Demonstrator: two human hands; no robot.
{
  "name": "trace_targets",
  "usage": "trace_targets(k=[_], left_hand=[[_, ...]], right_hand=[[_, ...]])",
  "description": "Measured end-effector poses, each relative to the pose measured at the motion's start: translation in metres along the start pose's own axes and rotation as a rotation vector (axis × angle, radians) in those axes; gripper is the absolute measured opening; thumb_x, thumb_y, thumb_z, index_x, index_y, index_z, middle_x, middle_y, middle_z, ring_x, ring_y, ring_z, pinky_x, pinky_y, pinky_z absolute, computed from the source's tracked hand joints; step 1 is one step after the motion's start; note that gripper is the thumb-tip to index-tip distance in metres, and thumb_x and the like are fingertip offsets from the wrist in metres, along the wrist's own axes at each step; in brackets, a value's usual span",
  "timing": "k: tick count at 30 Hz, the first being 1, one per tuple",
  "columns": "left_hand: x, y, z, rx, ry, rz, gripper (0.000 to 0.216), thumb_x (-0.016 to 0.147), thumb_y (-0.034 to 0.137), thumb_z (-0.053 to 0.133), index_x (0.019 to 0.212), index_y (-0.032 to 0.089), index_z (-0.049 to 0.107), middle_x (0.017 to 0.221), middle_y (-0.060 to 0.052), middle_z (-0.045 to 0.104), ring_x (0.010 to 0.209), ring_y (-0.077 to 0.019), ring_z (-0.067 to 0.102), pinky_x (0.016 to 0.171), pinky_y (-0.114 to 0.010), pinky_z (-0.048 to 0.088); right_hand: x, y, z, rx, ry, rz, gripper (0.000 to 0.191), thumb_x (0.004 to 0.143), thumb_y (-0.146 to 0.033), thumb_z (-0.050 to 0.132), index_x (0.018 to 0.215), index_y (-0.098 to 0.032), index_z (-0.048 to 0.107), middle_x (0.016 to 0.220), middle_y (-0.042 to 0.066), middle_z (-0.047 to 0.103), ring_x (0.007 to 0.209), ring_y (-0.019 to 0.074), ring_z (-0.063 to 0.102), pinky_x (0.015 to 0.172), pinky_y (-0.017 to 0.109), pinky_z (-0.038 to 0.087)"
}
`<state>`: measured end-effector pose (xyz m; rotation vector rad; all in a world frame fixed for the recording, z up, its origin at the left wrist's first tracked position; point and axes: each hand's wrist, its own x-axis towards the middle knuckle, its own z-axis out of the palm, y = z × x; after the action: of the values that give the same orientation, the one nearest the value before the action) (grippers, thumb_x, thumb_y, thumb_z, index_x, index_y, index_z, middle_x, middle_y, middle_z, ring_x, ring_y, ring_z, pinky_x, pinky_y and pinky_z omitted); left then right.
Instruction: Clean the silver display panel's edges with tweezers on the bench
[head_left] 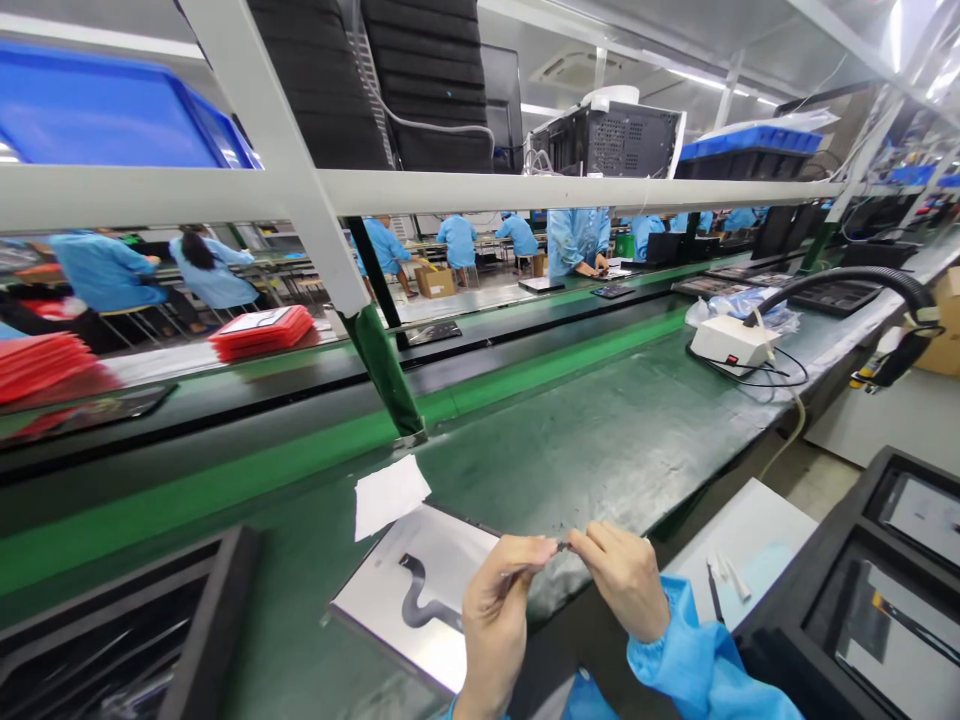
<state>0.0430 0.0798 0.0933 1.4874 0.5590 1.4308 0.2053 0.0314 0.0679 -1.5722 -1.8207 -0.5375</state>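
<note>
My left hand point(495, 615) and my right hand point(622, 580) meet above the bench's near edge, thumbs and fingers pinched. Between their fingertips is a small dark piece point(561, 546); its kind is too small to make out. Behind my left hand lies a flat silvery panel point(390, 590), partly covered by that hand. On the panel a black ribbon-like flex cable point(420, 600) curves in an S shape. A white paper sheet point(390, 495) touches the panel's far corner.
A black foam tray point(240, 570) stands at lower left, another black tray point(810, 600) with panels at lower right. Farther along the green bench point(570, 430) sits a white box point(731, 345) with a black hose point(847, 280). A white post point(300, 150) rises beyond; people in blue work behind.
</note>
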Motion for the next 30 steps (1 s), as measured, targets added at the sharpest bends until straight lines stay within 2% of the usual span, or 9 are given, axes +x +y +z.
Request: trace_targets(k=[3, 5, 9, 12, 15, 17, 19, 23, 30], left_hand=[[0.007, 0.013, -0.009, 0.013, 0.115, 0.103, 0.013, 0.088, 0.030, 0.069, 0.079, 0.024, 0.076, 0.078, -0.003, 0.076, 0.076, -0.0192, 0.071, 0.071, -0.029, 0.058], [0.014, 0.017, -0.016, 0.017, 0.189, 0.153, 0.008, 0.085, 0.029, 0.072, 0.080, 0.024, 0.076, 0.080, -0.003, 0.076, 0.082, -0.0206, 0.071, 0.076, -0.032, 0.058], [0.021, 0.005, -0.019, -0.016, 0.166, -0.103, 0.017, 0.079, 0.038, 0.077, 0.078, 0.021, 0.074, 0.082, -0.004, 0.076, 0.083, -0.0205, 0.071, 0.077, -0.031, 0.057], [0.016, -0.008, -0.013, -0.007, 0.166, -0.209, 0.022, 0.080, 0.040, 0.075, 0.081, 0.018, 0.075, 0.085, -0.006, 0.077, 0.084, -0.0214, 0.073, 0.078, -0.032, 0.058], [0.011, -0.013, -0.011, -0.002, 0.162, -0.291, 0.024, 0.079, 0.040, 0.075, 0.083, 0.016, 0.075, 0.088, -0.008, 0.077, 0.086, -0.0219, 0.073, 0.079, -0.032, 0.058], [0.010, -0.012, -0.012, -0.006, 0.162, -0.329, 0.026, 0.077, 0.041, 0.076, 0.083, 0.016, 0.075, 0.090, -0.009, 0.077, 0.089, -0.0230, 0.073, 0.081, -0.033, 0.058], [0.010, -0.011, -0.013, -0.012, 0.164, -0.355, 0.028, 0.075, 0.042, 0.078, 0.083, 0.016, 0.075, 0.090, -0.009, 0.077, 0.089, -0.0242, 0.072, 0.081, -0.035, 0.058], [0.009, -0.009, -0.015, -0.016, 0.170, -0.392, 0.030, 0.073, 0.044, 0.078, 0.083, 0.016, 0.075, 0.090, -0.010, 0.077, 0.090, -0.0248, 0.072, 0.082, -0.036, 0.058], [0.003, -0.010, -0.021, 0.007, 0.164, -0.433, 0.033, 0.072, 0.047, 0.079, 0.083, 0.016, 0.076, 0.092, -0.010, 0.077, 0.091, -0.0235, 0.071, 0.084, -0.033, 0.056]], right_hand=[[-0.006, 0.017, 0.001, -0.011, 0.010, 0.086, 0.042, 0.105, -0.020, 0.031, 0.090, -0.023, 0.070, 0.062, 0.001, 0.059, 0.057, 0.0153, 0.054, 0.055, 0.028, 0.033], [-0.010, 0.027, 0.002, -0.003, 0.016, 0.154, 0.043, 0.106, -0.024, 0.030, 0.091, -0.022, 0.070, 0.065, 0.002, 0.062, 0.061, 0.0155, 0.058, 0.056, 0.026, 0.036], [-0.011, 0.032, 0.007, 0.059, -0.038, 0.224, 0.041, 0.106, -0.033, 0.033, 0.094, -0.021, 0.070, 0.072, 0.002, 0.066, 0.065, 0.0149, 0.065, 0.060, 0.023, 0.041], [-0.007, 0.028, 0.012, 0.115, -0.097, 0.257, 0.037, 0.104, -0.034, 0.036, 0.095, -0.024, 0.070, 0.077, 0.002, 0.070, 0.070, 0.0146, 0.069, 0.061, 0.022, 0.044], [-0.004, 0.029, 0.017, 0.148, -0.147, 0.304, 0.029, 0.102, -0.032, 0.040, 0.104, -0.026, 0.068, 0.080, 0.001, 0.074, 0.075, 0.0172, 0.072, 0.062, 0.023, 0.047], [-0.003, 0.033, 0.020, 0.158, -0.182, 0.339, 0.027, 0.101, -0.030, 0.040, 0.109, -0.028, 0.065, 0.074, -0.002, 0.074, 0.067, 0.0180, 0.072, 0.056, 0.024, 0.046], [-0.001, 0.038, 0.023, 0.168, -0.213, 0.368, 0.025, 0.100, -0.028, 0.040, 0.105, -0.030, 0.065, 0.069, -0.004, 0.073, 0.060, 0.0179, 0.070, 0.052, 0.024, 0.045], [0.004, 0.049, 0.026, 0.178, -0.242, 0.394, 0.022, 0.096, -0.027, 0.045, 0.091, -0.029, 0.066, 0.081, -0.003, 0.075, 0.070, 0.0173, 0.072, 0.058, 0.024, 0.047], [0.005, 0.066, 0.030, 0.136, -0.238, 0.391, 0.022, 0.096, -0.028, 0.047, 0.100, -0.028, 0.069, 0.091, 0.000, 0.073, 0.076, 0.0180, 0.071, 0.058, 0.025, 0.048]])
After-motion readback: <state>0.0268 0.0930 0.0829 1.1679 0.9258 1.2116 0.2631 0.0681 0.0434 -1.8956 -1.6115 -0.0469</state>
